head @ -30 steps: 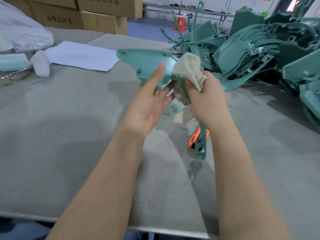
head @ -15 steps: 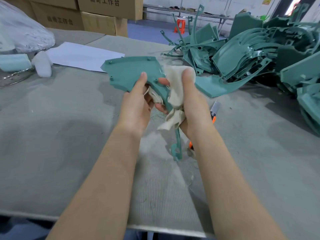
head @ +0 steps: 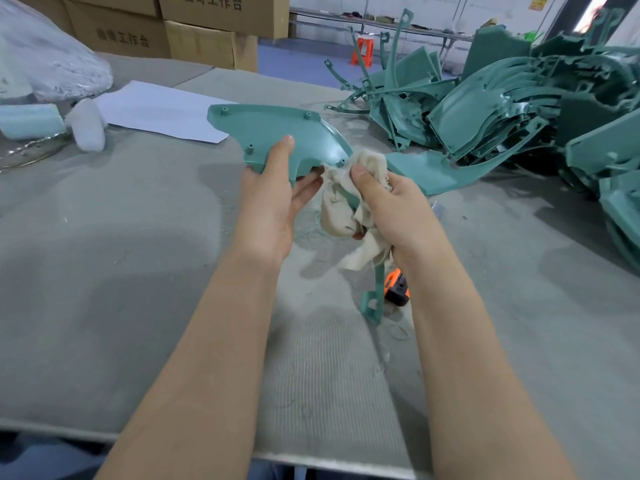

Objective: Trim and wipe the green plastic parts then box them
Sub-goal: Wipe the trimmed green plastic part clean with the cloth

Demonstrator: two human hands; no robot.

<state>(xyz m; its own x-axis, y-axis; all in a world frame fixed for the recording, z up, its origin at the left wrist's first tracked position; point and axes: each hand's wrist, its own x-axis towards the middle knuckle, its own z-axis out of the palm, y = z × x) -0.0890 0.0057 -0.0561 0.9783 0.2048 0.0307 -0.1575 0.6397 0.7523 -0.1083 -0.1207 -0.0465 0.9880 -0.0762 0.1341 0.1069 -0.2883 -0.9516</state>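
Room: workshop, cardboard boxes (head: 221, 15) stacked at the back left, orange stool (head: 362, 51) on the blue floor beyond.
Counter (head: 104, 254): grey, dusty, thin plastic shavings scattered under and just ahead of the hands.
Left hand (head: 273, 199): raised above the counter, fingers (head: 282, 157) closed on the lower edge of the green part, thumb laid flat up its face.
Green part (head: 277, 129): fin-shaped panel, held tilted in the air, broad end up and left of the left fingers; thin leg running down below the right hand, foot touching the counter.
Right hand (head: 391, 206): fingers wrapped tight round the rag, thumb pressing it against the part.
Rag (head: 346, 202): cream, crumpled, bunched between the two hands, loose end hanging under the right wrist.
Knife (head: 396, 289): orange and black, on the counter just below the right wrist, partly hidden.
Pile of green parts (head: 502, 109): far right of the right fingers.
Paper sheet (head: 166, 112): flat, far left of the left fingers.
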